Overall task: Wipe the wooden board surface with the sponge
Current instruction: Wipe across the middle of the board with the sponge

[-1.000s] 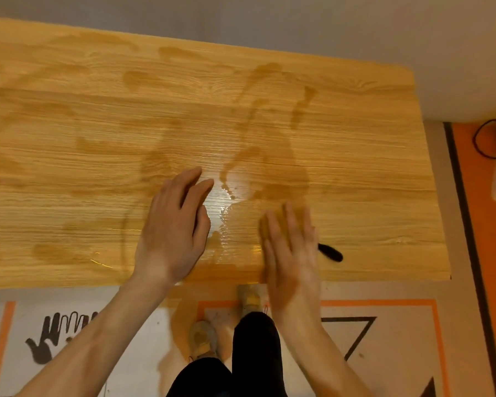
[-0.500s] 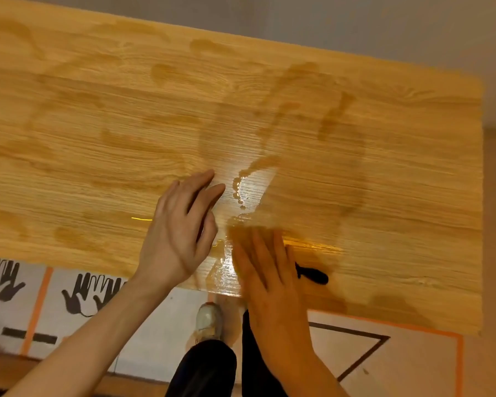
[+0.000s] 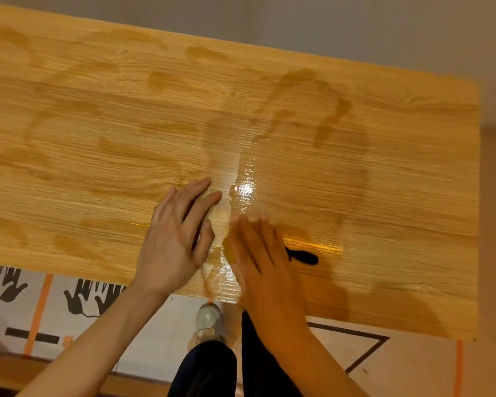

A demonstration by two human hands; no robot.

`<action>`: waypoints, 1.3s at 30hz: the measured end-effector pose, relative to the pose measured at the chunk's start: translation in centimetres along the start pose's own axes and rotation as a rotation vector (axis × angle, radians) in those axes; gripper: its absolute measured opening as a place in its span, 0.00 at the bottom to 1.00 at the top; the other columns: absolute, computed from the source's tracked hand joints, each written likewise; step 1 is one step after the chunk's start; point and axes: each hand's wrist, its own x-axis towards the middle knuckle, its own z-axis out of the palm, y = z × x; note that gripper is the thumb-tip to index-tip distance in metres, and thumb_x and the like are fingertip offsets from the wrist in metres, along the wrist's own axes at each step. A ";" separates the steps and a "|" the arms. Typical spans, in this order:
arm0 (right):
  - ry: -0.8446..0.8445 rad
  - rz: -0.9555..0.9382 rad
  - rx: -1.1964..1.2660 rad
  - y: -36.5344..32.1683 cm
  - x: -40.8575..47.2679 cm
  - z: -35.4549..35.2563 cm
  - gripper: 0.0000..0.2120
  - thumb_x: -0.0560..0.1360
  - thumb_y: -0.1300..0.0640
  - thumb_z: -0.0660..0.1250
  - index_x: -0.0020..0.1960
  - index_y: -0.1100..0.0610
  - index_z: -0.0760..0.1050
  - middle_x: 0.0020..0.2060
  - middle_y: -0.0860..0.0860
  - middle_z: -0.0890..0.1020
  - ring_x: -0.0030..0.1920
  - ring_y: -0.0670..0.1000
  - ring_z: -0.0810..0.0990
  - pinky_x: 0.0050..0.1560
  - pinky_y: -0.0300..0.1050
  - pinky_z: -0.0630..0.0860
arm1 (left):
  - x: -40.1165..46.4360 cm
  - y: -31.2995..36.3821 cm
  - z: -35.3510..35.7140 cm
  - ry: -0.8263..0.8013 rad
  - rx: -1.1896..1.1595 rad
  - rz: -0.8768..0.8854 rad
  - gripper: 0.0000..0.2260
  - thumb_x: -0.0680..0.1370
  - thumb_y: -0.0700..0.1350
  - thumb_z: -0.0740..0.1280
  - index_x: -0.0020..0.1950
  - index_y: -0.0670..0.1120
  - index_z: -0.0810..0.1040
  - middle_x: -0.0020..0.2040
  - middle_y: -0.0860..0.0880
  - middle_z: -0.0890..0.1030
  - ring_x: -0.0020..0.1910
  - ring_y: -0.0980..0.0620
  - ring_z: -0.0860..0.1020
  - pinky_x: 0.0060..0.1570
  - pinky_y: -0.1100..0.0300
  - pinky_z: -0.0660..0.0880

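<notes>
Right hand (image 3: 265, 262) lies flat on the wooden desk (image 3: 98, 167) near its front edge, fingers straight and pressing down. I can make out only a yellowish sliver of the sponge (image 3: 226, 249) at the hand's left side; the rest is hidden under the palm, and motion blur softens the outline. Left hand (image 3: 178, 239) rests just beside it, fingers extended and relaxed on the wood, gripping nothing.

I note a black elongated object (image 3: 305, 257) protruding from beneath the right hand toward the right, lying on the desk; I cannot tell what it is. Wet streaks (image 3: 330, 121) darken the surface beyond both hands, and a glossy wet patch (image 3: 245, 190) reflects light just ahead of the fingertips. Below the desk edge I see a pale shoe (image 3: 209, 322), dark trousers (image 3: 212, 368), and a floor mat (image 3: 143, 325) with black handprint markings (image 3: 92, 299) and orange lines.

Compared with half a second ago, the right hand sits at nearly the same spot by the front edge, with the view shifted slightly. The bright reflection now appears larger and lies farther from the edge. A second ago the right hand lay farther right, with its fingers pointing more straight ahead.
</notes>
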 end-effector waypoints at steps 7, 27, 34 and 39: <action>0.156 0.245 0.105 5.3 12.0 -2.6 0.21 0.83 0.59 0.58 0.75 0.54 0.63 0.77 0.54 0.61 0.78 0.58 0.51 0.78 0.57 0.50 | -0.1 0.1 -0.1 -0.012 -0.017 -0.011 0.18 0.83 0.44 0.58 0.72 0.43 0.74 0.75 0.44 0.71 0.75 0.45 0.69 0.75 0.40 0.62; 0.111 0.173 0.060 5.9 -3.8 -2.2 0.28 0.78 0.58 0.65 0.75 0.56 0.62 0.76 0.57 0.62 0.77 0.62 0.57 0.72 0.63 0.62 | 0.1 0.0 -0.3 -0.024 -0.029 -0.038 0.19 0.82 0.45 0.59 0.72 0.43 0.75 0.75 0.46 0.71 0.76 0.46 0.68 0.71 0.38 0.66; 0.151 0.326 0.059 12.4 6.2 -5.6 0.22 0.82 0.60 0.59 0.75 0.56 0.64 0.76 0.56 0.61 0.77 0.60 0.54 0.76 0.62 0.55 | 0.0 0.0 -0.2 -0.022 -0.017 -0.037 0.19 0.82 0.44 0.59 0.72 0.43 0.75 0.75 0.46 0.71 0.77 0.47 0.67 0.71 0.40 0.65; 0.192 0.378 0.088 10.5 2.2 -4.8 0.23 0.83 0.61 0.57 0.76 0.59 0.59 0.77 0.58 0.57 0.78 0.61 0.50 0.77 0.61 0.51 | 0.0 -0.2 -0.3 -0.023 -0.011 -0.031 0.19 0.81 0.45 0.58 0.71 0.44 0.74 0.75 0.46 0.71 0.76 0.46 0.68 0.71 0.42 0.65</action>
